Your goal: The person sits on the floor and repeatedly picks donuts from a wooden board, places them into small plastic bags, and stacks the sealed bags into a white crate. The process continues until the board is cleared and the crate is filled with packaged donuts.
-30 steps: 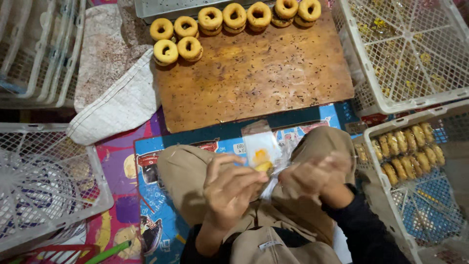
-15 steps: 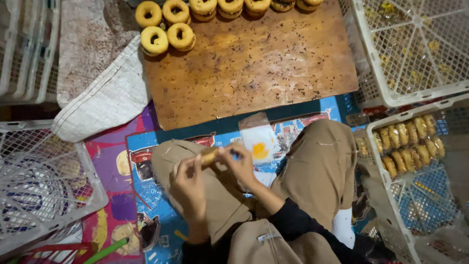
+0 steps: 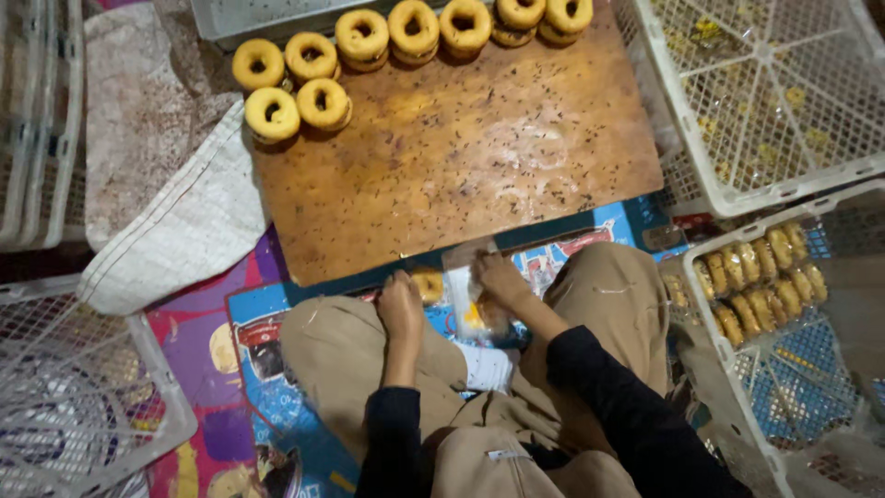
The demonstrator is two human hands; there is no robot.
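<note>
I sit cross-legged in tan trousers on a colourful printed mat (image 3: 277, 369). My left hand (image 3: 401, 312) rests low between my knees, its fingers closed on a ring donut (image 3: 430, 284) just below the near edge of the wooden board (image 3: 461, 157). My right hand (image 3: 498, 277) is beside it, pinching the top of a clear plastic bag (image 3: 466, 318) with something yellow inside. Several more ring donuts (image 3: 323, 103) stand in rows along the board's far edge.
At the right, a white wire crate (image 3: 834, 369) holds several bagged donuts (image 3: 761, 281), and another white crate (image 3: 774, 101) stands behind it. A white crate (image 3: 74, 406) sits at the lower left. A white woven sack (image 3: 175, 240) lies left of the board.
My hands have dropped from my lap towards the mat at the board's near edge. The left hand now holds a donut next to the bag in the right hand.
</note>
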